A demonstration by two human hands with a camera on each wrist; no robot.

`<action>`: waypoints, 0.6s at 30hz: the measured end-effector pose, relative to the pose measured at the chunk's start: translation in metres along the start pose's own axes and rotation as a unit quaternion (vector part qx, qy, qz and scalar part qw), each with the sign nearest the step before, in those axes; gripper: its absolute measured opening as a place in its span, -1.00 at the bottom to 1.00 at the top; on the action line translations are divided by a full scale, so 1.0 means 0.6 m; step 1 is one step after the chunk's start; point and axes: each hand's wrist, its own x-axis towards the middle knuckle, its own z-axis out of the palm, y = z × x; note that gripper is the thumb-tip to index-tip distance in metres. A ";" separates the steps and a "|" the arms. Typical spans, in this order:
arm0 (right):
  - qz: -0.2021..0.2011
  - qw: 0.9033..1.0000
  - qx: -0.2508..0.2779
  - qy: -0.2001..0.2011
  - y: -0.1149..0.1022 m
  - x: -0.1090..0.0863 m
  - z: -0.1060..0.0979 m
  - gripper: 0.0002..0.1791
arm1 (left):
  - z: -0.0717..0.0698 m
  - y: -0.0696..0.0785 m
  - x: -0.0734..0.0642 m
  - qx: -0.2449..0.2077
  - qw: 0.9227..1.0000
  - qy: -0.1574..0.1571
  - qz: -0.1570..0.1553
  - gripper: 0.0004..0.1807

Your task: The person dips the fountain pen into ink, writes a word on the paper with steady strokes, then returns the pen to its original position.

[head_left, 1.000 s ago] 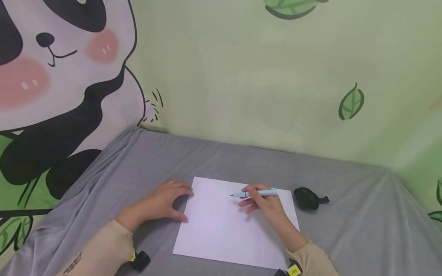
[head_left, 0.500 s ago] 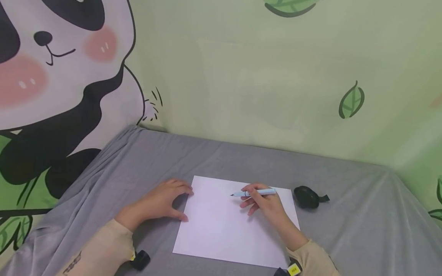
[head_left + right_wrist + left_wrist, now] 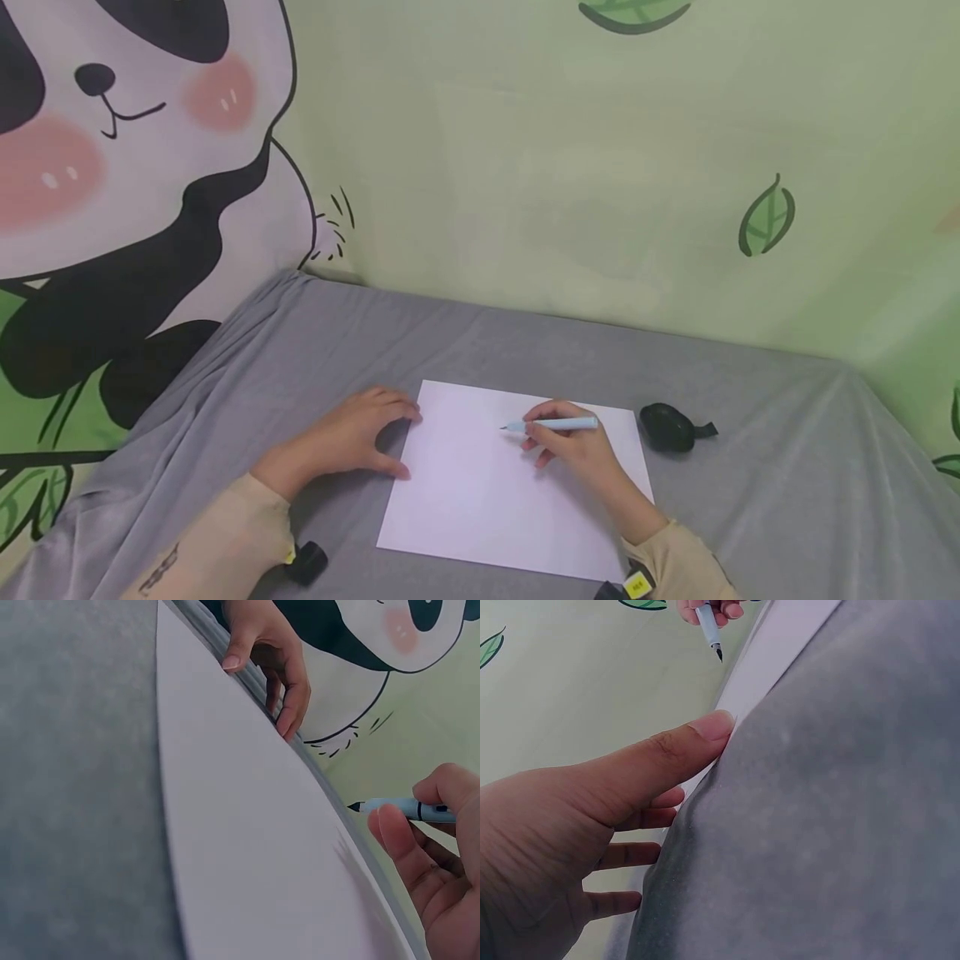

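Observation:
A blank white sheet of paper (image 3: 457, 500) lies on grey cloth in the head view. My left hand (image 3: 348, 437) rests at its left edge, thumb and fingers spread apart. In the left wrist view the left thumb (image 3: 667, 754) presses at the paper's border. Over the sheet's upper right part, my right hand (image 3: 577, 450) pinches a light blue pen (image 3: 570, 423), its dark pointed tip facing left. The right wrist view shows the pen (image 3: 401, 808) between thumb and fingers, its tip held above the paper (image 3: 240, 810).
Grey cloth (image 3: 780, 467) covers the surface. Right of the paper sits a black rounded object (image 3: 666, 427) with a short strap. A wall with a painted panda (image 3: 247, 200) and leaves (image 3: 767, 218) rises behind.
The pen has tilted to lie more level as the right thumb and fingers shifted along it. The left hand and paper stay put; the head view moved slightly.

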 end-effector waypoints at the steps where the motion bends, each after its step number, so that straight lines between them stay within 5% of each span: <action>1: -0.002 1.000 -0.001 0.001 0.001 0.000 0.000 -0.76 | 0.000 0.000 0.000 -0.001 1.000 0.000 -0.001 -0.28; 18: 0.005 1.000 -0.012 0.020 0.012 0.002 -0.003 -0.79 | 0.000 0.000 0.000 -0.001 1.000 0.000 0.001 -0.28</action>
